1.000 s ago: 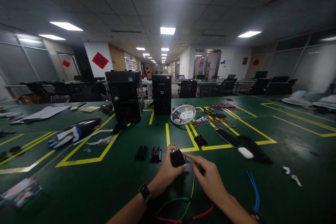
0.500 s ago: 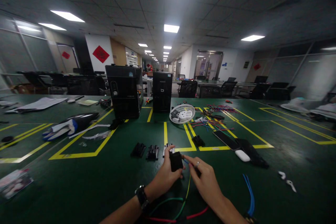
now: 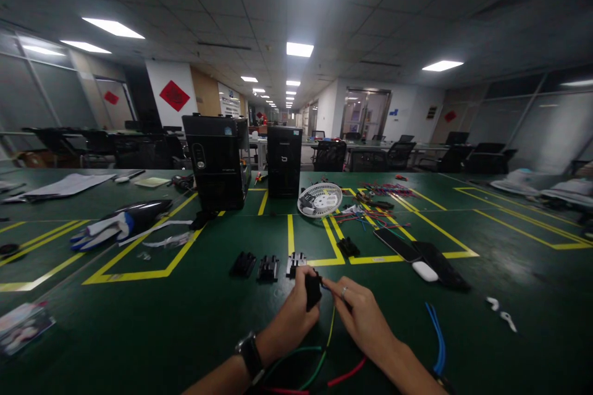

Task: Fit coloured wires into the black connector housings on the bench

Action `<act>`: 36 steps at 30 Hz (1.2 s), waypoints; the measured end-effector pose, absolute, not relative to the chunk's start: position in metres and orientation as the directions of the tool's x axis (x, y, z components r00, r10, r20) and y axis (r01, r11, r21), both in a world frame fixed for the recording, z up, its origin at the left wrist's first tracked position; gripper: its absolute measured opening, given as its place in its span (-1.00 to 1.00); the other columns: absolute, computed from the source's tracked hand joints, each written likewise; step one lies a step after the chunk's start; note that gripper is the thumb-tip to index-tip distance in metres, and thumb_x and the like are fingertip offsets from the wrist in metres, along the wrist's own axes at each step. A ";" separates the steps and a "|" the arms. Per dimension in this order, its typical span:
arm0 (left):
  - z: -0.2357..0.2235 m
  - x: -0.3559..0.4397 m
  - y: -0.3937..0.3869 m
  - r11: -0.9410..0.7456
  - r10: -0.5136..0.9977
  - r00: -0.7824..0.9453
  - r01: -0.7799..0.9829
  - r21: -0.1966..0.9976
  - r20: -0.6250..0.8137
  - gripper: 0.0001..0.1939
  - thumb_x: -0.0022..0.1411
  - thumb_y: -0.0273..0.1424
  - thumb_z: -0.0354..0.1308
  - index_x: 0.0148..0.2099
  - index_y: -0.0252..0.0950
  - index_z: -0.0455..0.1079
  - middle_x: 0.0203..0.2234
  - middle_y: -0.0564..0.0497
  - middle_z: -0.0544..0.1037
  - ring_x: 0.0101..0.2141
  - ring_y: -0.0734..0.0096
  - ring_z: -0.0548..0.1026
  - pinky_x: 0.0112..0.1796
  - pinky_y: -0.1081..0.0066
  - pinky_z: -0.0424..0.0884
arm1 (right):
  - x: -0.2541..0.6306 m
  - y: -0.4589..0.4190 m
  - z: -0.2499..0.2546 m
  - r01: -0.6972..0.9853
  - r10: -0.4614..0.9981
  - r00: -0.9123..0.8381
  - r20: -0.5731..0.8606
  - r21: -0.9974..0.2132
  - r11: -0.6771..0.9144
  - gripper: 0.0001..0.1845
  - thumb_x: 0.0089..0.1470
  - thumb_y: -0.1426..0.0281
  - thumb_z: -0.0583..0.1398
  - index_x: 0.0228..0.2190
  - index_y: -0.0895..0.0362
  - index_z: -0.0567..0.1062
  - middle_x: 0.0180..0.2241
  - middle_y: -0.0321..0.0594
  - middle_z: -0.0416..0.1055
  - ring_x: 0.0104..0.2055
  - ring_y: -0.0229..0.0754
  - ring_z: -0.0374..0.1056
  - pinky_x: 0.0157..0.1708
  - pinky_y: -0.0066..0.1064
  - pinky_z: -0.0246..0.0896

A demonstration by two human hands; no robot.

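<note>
My left hand is closed round a small black block, possibly a connector housing, held above the table and tilted. My right hand is closed at the block's right side, index finger extended to its upper edge. Its fingertips appear to pinch a thin wire there, mostly hidden. Below the hands hangs a yellow-green wire, beside a green wire and a red wire. Just beyond my left hand three black parts stand in a row: a left one, a middle one and a right one.
Two black computer cases, left and right, stand at the back. A white basket leans near them. Right lie a phone, a white case, earbuds and blue wires. A glove lies left.
My left hand has turned the black block so that a narrower side faces me. The rightmost black part in the row shows more fully. The view has shifted slightly.
</note>
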State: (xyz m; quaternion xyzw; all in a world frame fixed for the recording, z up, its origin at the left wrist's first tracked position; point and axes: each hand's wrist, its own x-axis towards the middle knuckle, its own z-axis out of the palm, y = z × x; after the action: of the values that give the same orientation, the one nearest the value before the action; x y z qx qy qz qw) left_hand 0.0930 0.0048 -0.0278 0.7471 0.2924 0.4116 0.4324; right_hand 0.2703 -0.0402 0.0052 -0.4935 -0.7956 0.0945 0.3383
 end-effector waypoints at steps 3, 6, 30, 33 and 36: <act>-0.026 0.092 0.005 -0.465 0.790 0.503 0.122 0.877 0.349 -0.50 0.03 -0.67 -0.01 0.02 -0.22 0.05 -0.29 0.04 0.29 -0.31 0.41 0.32 -0.24 0.40 0.26 | 0.267 -0.042 0.008 0.708 0.837 -0.317 0.445 -0.476 0.522 -0.58 0.22 0.51 0.01 0.06 0.06 0.42 -0.35 -0.16 0.41 -0.30 -0.14 0.37 -0.32 -0.37 0.26; -0.018 0.092 0.005 -0.429 0.826 0.460 0.140 0.892 0.326 -0.57 0.07 -0.61 0.03 -0.02 -0.22 0.06 -0.29 0.04 0.31 -0.30 0.39 0.34 -0.23 0.40 0.26 | 0.259 -0.041 0.007 0.679 0.846 -0.295 0.445 -0.525 0.513 -0.61 0.24 0.49 0.00 0.02 0.09 0.45 -0.41 -0.19 0.41 -0.37 -0.17 0.37 -0.36 -0.39 0.25; 0.015 0.116 -0.006 -0.103 0.966 0.192 -0.331 0.938 0.174 -0.59 0.03 -0.44 0.17 -0.14 -0.13 0.03 -0.29 0.11 0.32 -0.27 0.44 0.42 -0.22 0.40 0.41 | 0.272 -0.039 0.035 0.660 0.758 -0.239 0.607 -0.471 0.586 -0.76 0.22 0.45 0.07 -0.14 0.09 0.48 -0.24 -0.17 0.54 -0.19 -0.18 0.47 -0.18 -0.38 0.34; 0.018 0.115 -0.008 -0.093 0.934 0.309 -0.271 0.958 0.178 -0.58 0.01 -0.47 0.18 -0.16 -0.14 0.03 -0.34 0.13 0.33 -0.31 0.47 0.41 -0.26 0.45 0.38 | 0.290 -0.044 0.060 0.696 0.770 -0.362 0.525 -0.397 0.599 -0.78 0.23 0.44 0.08 -0.15 0.08 0.49 -0.25 -0.20 0.54 -0.23 -0.20 0.46 -0.21 -0.40 0.32; 0.022 0.117 -0.009 -0.108 0.906 0.379 -0.218 0.970 0.186 -0.59 -0.01 -0.50 0.20 -0.20 -0.17 0.04 -0.40 0.15 0.32 -0.37 0.49 0.38 -0.30 0.48 0.35 | 0.296 -0.049 0.071 0.717 0.772 -0.392 0.500 -0.359 0.597 -0.79 0.23 0.40 0.09 -0.18 0.07 0.51 -0.29 -0.21 0.53 -0.27 -0.20 0.46 -0.25 -0.40 0.30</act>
State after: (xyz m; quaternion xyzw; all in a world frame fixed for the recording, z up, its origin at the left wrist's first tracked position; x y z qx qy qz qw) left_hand 0.1173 -0.0088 0.0225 0.5766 0.2982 0.4705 0.5976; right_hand 0.2956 -0.0490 0.0708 -0.4469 -0.8333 0.0425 0.3225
